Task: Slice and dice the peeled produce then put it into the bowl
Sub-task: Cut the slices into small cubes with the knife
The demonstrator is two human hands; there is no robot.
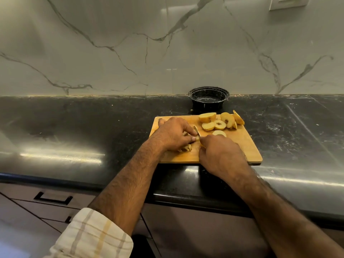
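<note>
Dicing is in hand — on the cutting board [242,146] the left hand [173,134] pinches a slice [186,147] while the right hand [221,155] grips the knife [197,131]. Uncut slices [219,121] wait at the board's far edge; the bowl [208,97] behind holds nothing. Next — careful cuts clear of fingertips.

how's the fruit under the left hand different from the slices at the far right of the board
The pieces under the left hand are small, narrow and mostly covered by the hand; the far slices are bigger, rounded, untouched, some showing a dark core. Both are pale yellow and lie on the cutting board.
</note>
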